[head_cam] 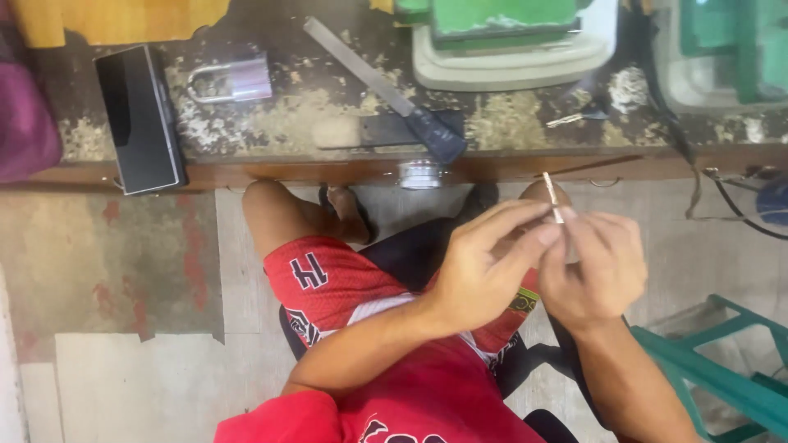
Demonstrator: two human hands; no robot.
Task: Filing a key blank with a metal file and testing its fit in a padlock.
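left hand: left hand (pixel 484 267) sits centre-right of frame, fingers curled nearly closed, fingertips pinching the lower part of a small metal key (pixel 552 197)
right hand: right hand (pixel 595 267) just beside it, touching the left; fingers folded in around the same piece, thumb side hidden, so exact grip unclear
key: thin, silvery, upright with a slight tilt, tip poking up above both hands, in front of the bench edge
step: looks like close handling or inspecting of the key over the lap, held off the bench
next move needs: judged, a firm pinch and a steady wrist so the small piece does not slip
bench: workbench (pixel 328 156) across top of frame, worn and stained
on bench: padlock (pixel 234 80) upper left, metal file (pixel 386 90) with dark handle top centre, black flat case (pixel 139 119) far left
lower right: green stool (pixel 722 377)
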